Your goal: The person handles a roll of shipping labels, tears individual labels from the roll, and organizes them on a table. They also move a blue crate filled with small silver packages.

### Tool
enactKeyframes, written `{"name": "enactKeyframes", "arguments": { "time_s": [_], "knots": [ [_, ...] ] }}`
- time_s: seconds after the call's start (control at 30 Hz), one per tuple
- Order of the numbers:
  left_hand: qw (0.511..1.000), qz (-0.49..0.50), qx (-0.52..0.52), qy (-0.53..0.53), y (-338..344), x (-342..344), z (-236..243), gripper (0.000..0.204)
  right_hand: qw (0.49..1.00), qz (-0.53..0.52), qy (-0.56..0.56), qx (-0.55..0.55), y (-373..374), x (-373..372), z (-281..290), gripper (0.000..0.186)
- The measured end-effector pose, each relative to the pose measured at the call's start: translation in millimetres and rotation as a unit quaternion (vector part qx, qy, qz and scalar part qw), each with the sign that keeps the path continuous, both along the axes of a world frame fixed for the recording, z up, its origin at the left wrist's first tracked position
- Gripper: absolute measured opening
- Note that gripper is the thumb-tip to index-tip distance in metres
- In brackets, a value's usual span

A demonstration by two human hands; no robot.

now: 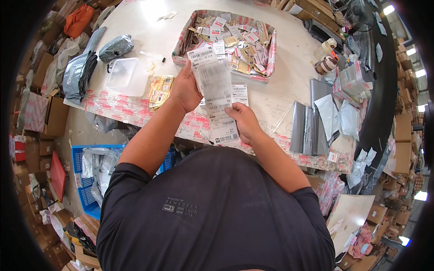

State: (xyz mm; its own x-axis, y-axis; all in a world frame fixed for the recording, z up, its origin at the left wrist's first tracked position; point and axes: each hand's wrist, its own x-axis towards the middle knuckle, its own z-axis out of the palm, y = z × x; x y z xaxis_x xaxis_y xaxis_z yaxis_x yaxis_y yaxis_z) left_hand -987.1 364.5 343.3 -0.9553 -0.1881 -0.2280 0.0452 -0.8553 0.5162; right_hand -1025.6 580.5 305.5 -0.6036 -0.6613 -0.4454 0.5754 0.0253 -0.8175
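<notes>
A long white shipping label (214, 86) with barcodes and print is stretched between my two hands above the table's front edge. My left hand (186, 86) grips its left side near the upper end. Lower on the right edge, my right hand (244, 121) pinches it between thumb and fingers. Another printed label (239, 95) lies on the table just behind, partly covered. Beyond stands a shallow open box (272, 54) heaped with small white and yellow paper packets. A stack of yellow printed cards (160, 90) rests left of my left hand.
On the table's left are a clear plastic container (123, 76) and grey mailer bags (77, 74). Flat grey mailers (309, 131) and bottles (324, 65) occupy the right. A blue crate (82, 185) with silvery bags sits below left. Cardboard boxes (402, 128) surround the table.
</notes>
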Motion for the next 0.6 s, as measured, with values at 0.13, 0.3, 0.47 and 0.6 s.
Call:
{"name": "enactKeyframes", "arguments": {
  "time_s": [0.13, 0.3, 0.47, 0.6],
  "knots": [
    [1.000, 0.015, 0.003, -0.020, 4, -3, 1, 0.050, 0.999, -0.016, -0.040, 0.006, 10, -1, -5, 0.029],
    [0.992, 0.023, -0.088, -0.093, 18, -8, -4, 0.041, 0.978, -0.019, -0.173, -0.112, 8, -8, 33, 0.034],
    [0.985, 0.049, -0.122, -0.113, 28, -14, 5, 0.041, 0.998, 0.027, -0.018, -0.059, 11, -19, 12, 0.028],
    [0.994, 0.079, -0.030, -0.069, 23, -15, 9, 0.047, 0.999, 0.013, -0.035, -0.004, 22, -20, 1, 0.025]
  ]
}}
